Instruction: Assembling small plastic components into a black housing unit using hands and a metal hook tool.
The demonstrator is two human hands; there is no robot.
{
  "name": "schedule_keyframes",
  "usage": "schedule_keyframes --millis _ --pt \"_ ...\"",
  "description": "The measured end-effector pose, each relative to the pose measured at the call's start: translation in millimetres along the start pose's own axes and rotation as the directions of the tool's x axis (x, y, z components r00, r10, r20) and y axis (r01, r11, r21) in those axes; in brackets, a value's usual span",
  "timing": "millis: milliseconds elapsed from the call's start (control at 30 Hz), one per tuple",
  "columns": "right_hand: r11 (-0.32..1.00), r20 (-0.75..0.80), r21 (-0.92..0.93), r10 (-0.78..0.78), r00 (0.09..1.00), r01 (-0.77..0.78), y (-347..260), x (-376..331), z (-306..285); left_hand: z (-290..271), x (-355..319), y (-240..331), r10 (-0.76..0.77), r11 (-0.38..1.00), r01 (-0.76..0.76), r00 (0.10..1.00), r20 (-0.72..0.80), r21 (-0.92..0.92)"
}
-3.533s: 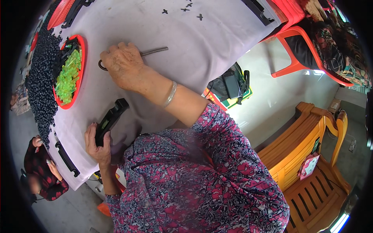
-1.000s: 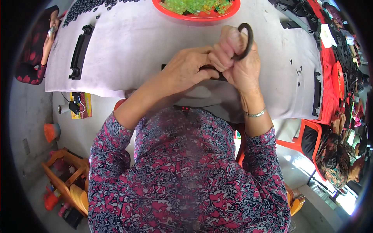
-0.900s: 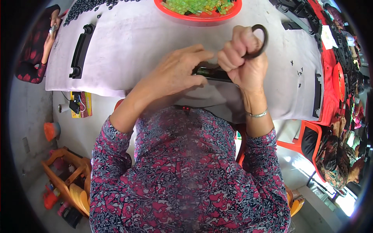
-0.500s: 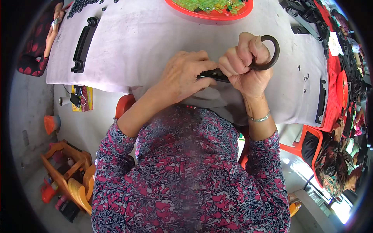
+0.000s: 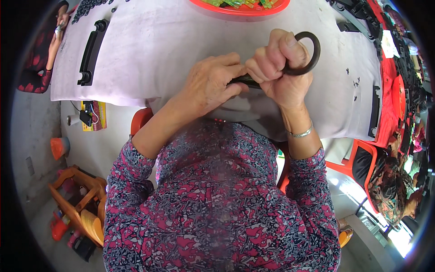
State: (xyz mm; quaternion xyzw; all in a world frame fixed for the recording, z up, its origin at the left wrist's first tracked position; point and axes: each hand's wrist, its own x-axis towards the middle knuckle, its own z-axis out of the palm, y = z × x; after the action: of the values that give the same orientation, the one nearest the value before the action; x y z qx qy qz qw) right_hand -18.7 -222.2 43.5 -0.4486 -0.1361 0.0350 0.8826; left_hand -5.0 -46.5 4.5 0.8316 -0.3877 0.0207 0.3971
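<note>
My right hand [image 5: 283, 72] is closed in a fist around a dark tool whose ring-shaped handle [image 5: 316, 52] sticks out past the thumb. The fingers hide the rest of that tool. To its left, my left hand [image 5: 210, 81] pinches a long black part [image 5: 249, 81] between thumb and fingers. This part spans the short gap between my hands, just over the table's near edge, and its right end disappears under my right fist. On the pale tablecloth [image 5: 167, 41] at the left lies a black bar-shaped part [image 5: 93, 52] with raised ends.
A red tray [image 5: 244, 12] of yellow-green clear pieces sits at the far edge. Small dark pieces [image 5: 88, 9] lie far left, near a seated person's arm [image 5: 55, 45]. Black parts [image 5: 362, 22] are piled far right. Black scraps [image 5: 356, 84] and another bar [image 5: 375, 111] are right.
The view has shifted slightly, so the tray sits higher in it. My hands appear a little farther up and left, with the same grips on the black part and the ring-handled tool.
</note>
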Motion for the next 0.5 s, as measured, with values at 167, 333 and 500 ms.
schedule_keyframes --millis 167,333,500 --pt "0.999 -0.056 0.028 0.028 0.998 -0.026 -15 -1 -4 -1 0 5 -0.031 0.999 0.031 0.999 -0.014 0.018" --pt "0.990 -0.036 0.138 0.005 0.999 0.000 -15 -2 -9 5 6 9 0.028 0.999 -0.027 0.999 -0.024 0.032" --pt "0.992 -0.014 -0.129 0.009 1.000 -0.011 -15 -4 -3 16 6 9 -0.020 0.999 0.019 0.999 -0.034 -0.033"
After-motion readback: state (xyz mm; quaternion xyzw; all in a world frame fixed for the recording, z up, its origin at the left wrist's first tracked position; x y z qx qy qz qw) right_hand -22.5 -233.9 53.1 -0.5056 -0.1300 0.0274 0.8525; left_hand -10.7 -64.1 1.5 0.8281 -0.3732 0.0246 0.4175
